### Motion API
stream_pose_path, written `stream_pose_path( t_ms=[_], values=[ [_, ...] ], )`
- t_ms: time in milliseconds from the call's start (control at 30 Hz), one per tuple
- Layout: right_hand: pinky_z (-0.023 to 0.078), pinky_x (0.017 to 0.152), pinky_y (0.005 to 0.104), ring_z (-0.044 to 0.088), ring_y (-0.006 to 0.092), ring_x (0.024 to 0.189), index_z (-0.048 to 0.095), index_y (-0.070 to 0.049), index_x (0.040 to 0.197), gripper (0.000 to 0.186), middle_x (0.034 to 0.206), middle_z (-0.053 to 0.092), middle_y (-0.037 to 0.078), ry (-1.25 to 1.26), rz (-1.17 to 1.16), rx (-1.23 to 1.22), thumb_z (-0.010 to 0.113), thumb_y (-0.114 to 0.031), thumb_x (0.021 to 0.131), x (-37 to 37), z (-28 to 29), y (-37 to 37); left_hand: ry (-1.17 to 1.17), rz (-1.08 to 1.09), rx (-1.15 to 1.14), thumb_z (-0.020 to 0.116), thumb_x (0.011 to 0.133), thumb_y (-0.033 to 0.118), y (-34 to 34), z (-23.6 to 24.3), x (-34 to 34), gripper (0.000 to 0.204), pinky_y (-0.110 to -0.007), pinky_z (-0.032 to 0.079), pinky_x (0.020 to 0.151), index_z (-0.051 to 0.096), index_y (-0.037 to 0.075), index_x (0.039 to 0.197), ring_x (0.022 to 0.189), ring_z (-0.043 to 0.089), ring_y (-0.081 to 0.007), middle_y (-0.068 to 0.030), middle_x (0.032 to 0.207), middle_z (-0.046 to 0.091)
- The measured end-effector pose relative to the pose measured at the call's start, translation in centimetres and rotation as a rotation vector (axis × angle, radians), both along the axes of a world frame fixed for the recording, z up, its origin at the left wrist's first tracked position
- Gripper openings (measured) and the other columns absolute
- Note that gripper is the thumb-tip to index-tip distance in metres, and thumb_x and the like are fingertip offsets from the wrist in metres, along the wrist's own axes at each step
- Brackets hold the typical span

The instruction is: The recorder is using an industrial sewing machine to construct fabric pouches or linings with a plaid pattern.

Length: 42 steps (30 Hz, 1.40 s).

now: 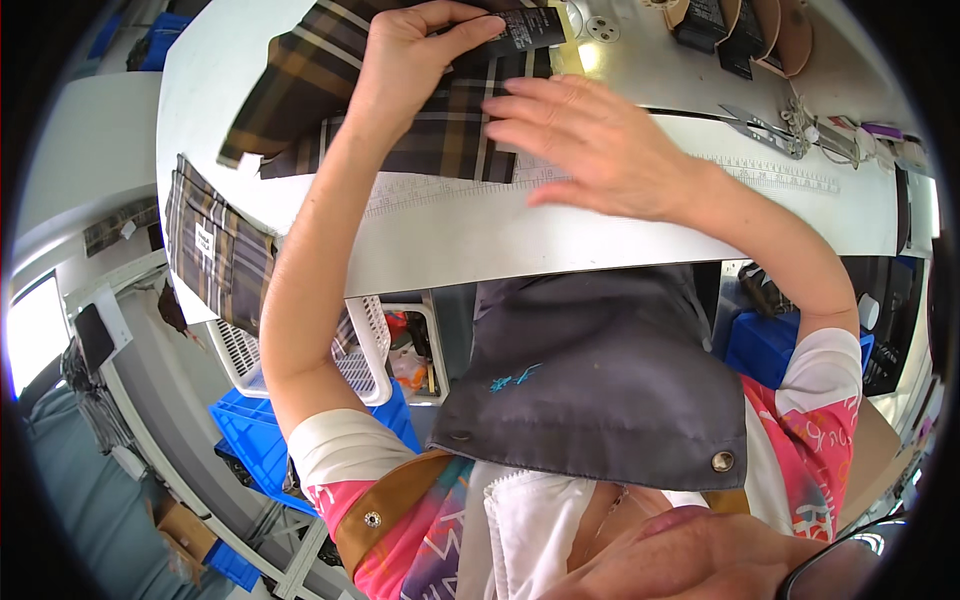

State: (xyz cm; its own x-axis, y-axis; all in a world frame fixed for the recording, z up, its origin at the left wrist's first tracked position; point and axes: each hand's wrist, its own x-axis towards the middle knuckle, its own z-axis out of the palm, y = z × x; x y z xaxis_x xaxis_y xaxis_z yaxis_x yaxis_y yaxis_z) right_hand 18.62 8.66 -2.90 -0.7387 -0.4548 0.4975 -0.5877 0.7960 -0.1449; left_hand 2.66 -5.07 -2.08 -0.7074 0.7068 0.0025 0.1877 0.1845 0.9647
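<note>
White worktable (450,240) sweeps over the top, about 9 to 3 o'clock. Dark plaid cloth (300,90) lies at 11; a folded plaid piece (245,265) with a white label (204,238) sits around 9, so that one looks further along imo. Right hand (590,140) at 1, fingers spread, can't tell if touching cloth. Left hand (420,50) at 12 pinches a black label (535,30). Attached yet? Can't tell; probably unfinished.

White table (450,240), dark plaid cloth (435,140), long ruler (770,174)
</note>
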Motion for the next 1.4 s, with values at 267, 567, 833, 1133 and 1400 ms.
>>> stream_pose_path(
  t_ms=[267,567,833,1133,1400],
  values=[
    [0.033,0.1,0.0397,0.042,0.0291,0.122,0.047,0.001,0.123,0.073,0.13,0.047,0.014,-0.249,0.036,0.053,0.062,-0.051,0.074,1.9,-0.4,-0.5,0.138,-0.18,-0.197,0.068,0.08,0.012,-2.3,1.6,1.2,0.017,-0.019,0.042,0.068,0.068,-0.002,0.09,0.074,0.054,-0.0042,0.0002,0.078,0.065],
    [0.035,0.1,0.0396,0.043,0.0283,0.12,0.049,0.003,0.121,0.074,0.128,0.048,0.014,-0.278,0.02,-0.029,0.067,-0.048,0.07,2.6,0.1,-0.8,0.161,-0.167,-0.366,0.068,0.079,0.016,-0.8,2.2,0.9,0.019,-0.021,0.039,0.065,0.068,-0.001,0.086,0.069,0.048,-0.0037,0.0023,0.072,0.061],
    [0.033,0.102,0.0391,0.041,0.0264,0.122,0.049,0.002,0.123,0.075,0.129,0.048,0.013,-0.268,-0.006,-0.014,0.067,-0.048,0.07,2.8,-0.2,-1.1,0.112,-0.177,-0.427,0.068,0.079,0.021,0.8,2.2,-0.6,0.022,-0.023,0.043,0.066,0.07,0.001,0.085,0.068,0.055,-0.0083,-0.0022,0.075,0.065],
    [0.036,0.099,0.0384,0.045,0.0263,0.118,0.052,0.002,0.118,0.058,0.127,0.049,0.013,-0.233,-0.021,-0.056,0.066,-0.034,0.075,2.9,-0.3,-1.0,-0.012,-0.122,-0.396,0.069,0.079,0.021,1.2,2.2,-0.6,0.02,-0.023,0.045,0.061,0.07,0.001,0.083,0.062,0.055,-0.0093,-0.0024,0.07,0.063],
    [0.05,0.076,0.0301,0.059,0.0232,0.092,0.062,-0.002,0.099,0.023,0.103,0.062,0.008,0.01,-0.27,-0.04,0.06,-0.008,0.077,0.1,0.0,5.2,0.054,-0.125,-0.434,0.069,0.079,0.022,1.0,2.0,-0.6,0.022,-0.023,0.047,0.063,0.07,0.001,0.086,0.063,0.057,-0.0099,-0.004,0.072,0.065]
  ],
)
